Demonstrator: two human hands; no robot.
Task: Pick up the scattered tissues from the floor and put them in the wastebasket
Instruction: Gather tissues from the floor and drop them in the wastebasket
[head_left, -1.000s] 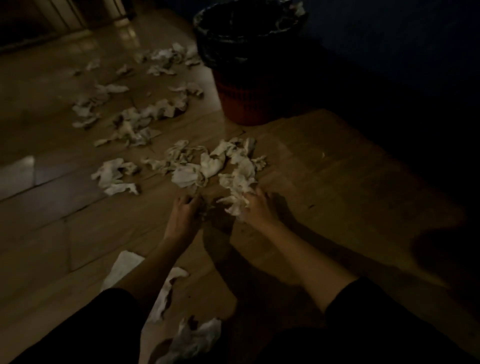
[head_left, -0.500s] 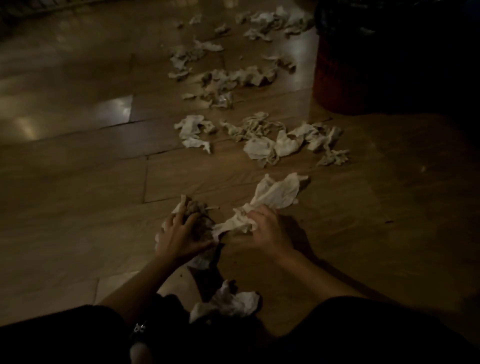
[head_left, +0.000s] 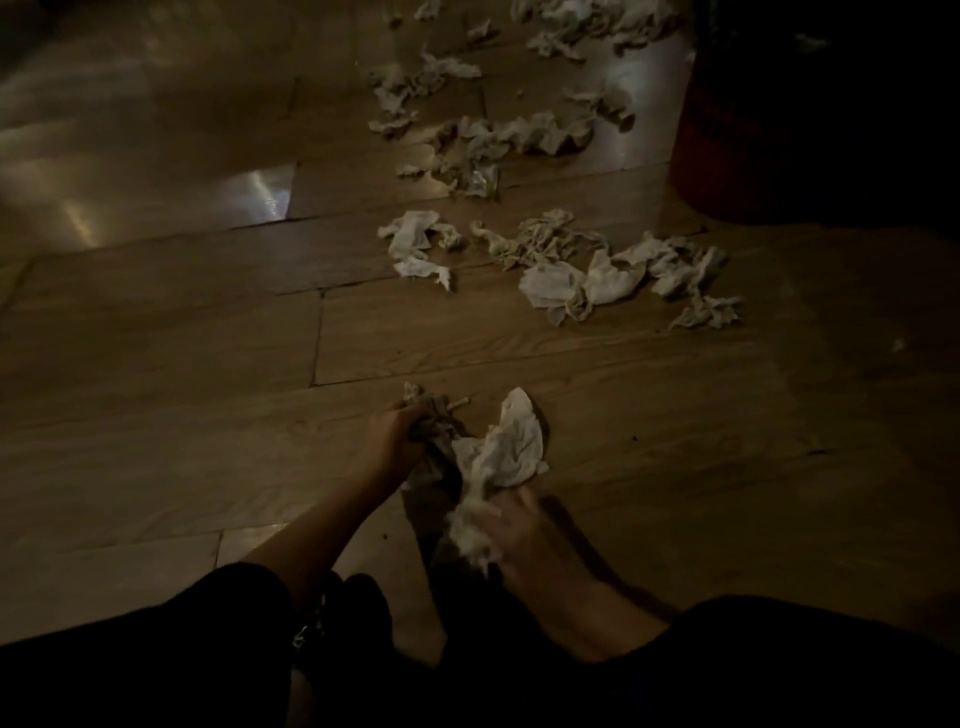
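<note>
Low over the wooden floor, my left hand (head_left: 390, 437) is closed on a dark, shadowed wad of tissues (head_left: 434, 421). My right hand (head_left: 524, 535), blurred, grips a bunch of white tissues (head_left: 511, 447) that fans up beside the left hand. Farther off, several crumpled tissues lie scattered: a near cluster (head_left: 608, 273), a small pair (head_left: 415, 247) to its left, and more (head_left: 519, 132) toward the top. The red wastebasket (head_left: 722, 150) stands at the upper right, its top cut off and in deep shadow.
The room is dim. The plank floor (head_left: 182, 338) stretches bare to the left, with a bright reflection (head_left: 254, 195). My dark sleeves (head_left: 779, 660) fill the bottom edge. Right of the wastebasket all is black.
Both hands drew tissues from the near cluster toward me and bunched them together. The view swung left and down, so the wastebasket slid to the upper right corner.
</note>
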